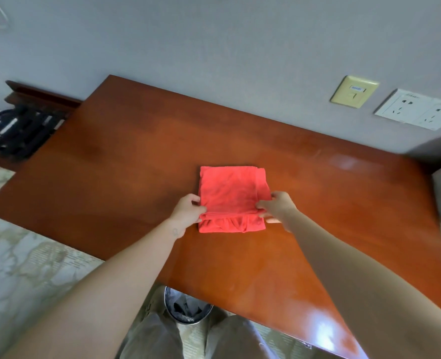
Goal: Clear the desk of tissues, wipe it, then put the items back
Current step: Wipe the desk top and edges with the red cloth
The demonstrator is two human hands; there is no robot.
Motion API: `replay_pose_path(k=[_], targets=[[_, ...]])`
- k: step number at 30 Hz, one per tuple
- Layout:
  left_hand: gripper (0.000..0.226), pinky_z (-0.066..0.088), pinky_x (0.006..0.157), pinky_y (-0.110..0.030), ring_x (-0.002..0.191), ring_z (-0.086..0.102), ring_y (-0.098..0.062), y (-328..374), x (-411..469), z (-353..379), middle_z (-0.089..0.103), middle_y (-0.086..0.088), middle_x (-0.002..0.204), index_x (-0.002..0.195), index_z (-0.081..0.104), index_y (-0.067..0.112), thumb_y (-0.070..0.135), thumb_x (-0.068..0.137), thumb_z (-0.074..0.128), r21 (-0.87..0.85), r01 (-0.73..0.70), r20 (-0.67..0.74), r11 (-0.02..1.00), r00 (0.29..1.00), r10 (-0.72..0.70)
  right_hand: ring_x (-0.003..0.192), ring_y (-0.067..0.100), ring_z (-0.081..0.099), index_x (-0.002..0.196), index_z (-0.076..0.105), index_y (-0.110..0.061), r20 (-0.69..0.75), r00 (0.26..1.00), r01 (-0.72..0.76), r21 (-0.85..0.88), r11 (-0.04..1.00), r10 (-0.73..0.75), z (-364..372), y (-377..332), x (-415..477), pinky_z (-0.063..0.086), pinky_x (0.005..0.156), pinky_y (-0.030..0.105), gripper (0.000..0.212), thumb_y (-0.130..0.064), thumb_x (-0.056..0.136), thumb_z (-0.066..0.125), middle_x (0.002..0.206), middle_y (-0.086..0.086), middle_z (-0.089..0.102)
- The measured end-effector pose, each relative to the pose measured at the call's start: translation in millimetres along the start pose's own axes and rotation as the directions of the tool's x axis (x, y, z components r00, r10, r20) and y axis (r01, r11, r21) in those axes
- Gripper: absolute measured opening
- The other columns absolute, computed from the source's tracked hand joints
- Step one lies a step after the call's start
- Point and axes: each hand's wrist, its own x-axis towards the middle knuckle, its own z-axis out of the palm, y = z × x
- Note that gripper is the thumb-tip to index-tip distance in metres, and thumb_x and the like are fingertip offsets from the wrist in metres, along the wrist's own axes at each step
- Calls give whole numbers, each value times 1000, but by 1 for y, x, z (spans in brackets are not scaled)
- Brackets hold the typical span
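1. The red cloth lies folded into a rough square at the centre of the frame, flat on the wooden desk.
2. My left hand pinches the cloth's left edge, thumb and fingers curled round the fabric just above its bunched near hem.
3. My right hand pinches the right edge at the same height, with its fingers curled onto the fabric. One fingertip shows on the desk beside the cloth's lower right corner.
4. Between my two hands a fold line runs across the cloth, and below it the fabric is gathered in small ruffles.
5. At the bottom centre of the frame, a round waste bin with a dark liner stands on the floor, partly under the desk's near edge and above my knees.
6. At the upper right, a yellow wall plate and a white socket panel sit side by side on the wall.
7. At the left edge of the frame, a dark, blurred object rests on a lower shelf; I cannot tell what it is.
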Motion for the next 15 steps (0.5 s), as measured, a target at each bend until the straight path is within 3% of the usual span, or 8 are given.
replay_pose_path(k=[4, 7, 9, 12, 15], targets=[[30, 57, 92, -38, 105, 65, -25, -6, -8, -1, 60, -11, 117, 123, 57, 4, 7, 93, 64, 82, 26, 11, 996, 1000, -27, 76, 22, 69, 106, 61, -2, 42, 998, -32, -123, 992, 38, 3, 10, 1, 56, 63, 30, 23, -9, 85, 70, 87, 14, 73], [4, 56, 93, -40, 107, 65, -28, 0, -16, -1, 59, -9, 102, 93, 61, 7, 3, 93, 63, 136, 36, 39, 990, 998, -41, 78, 22, 68, 104, 62, 1, 71, 996, -33, -218, 975, 50, 6, 10, 0, 57, 66, 30, 24, -6, 83, 70, 90, 15, 73], [16, 56, 92, -40, 106, 66, -29, 2, -17, -4, 60, -9, 98, 80, 56, 11, 4, 93, 63, 189, 27, 51, 982, 998, -37, 81, 22, 69, 102, 61, -1, 93, 994, -25, -284, 958, 53, 6, 7, 0, 58, 72, 32, 22, -8, 83, 70, 90, 14, 72], [12, 58, 88, -37, 104, 68, -29, 2, -18, -7, 63, -13, 105, 83, 57, 8, 5, 93, 64, 298, 20, 94, 954, 994, -51, 83, 20, 69, 99, 56, -6, 131, 988, -26, -365, 931, 79, 7, 7, -1, 58, 75, 33, 23, -13, 83, 72, 88, 11, 70], [13, 59, 85, -35, 101, 70, -28, 0, -15, -9, 65, -14, 112, 96, 57, 6, 14, 92, 67, 394, 1, 121, 919, 991, -53, 81, 20, 69, 99, 58, -9, 107, 992, 7, -530, 848, 59, 7, 11, 1, 57, 69, 31, 31, -26, 79, 74, 80, 5, 69]])
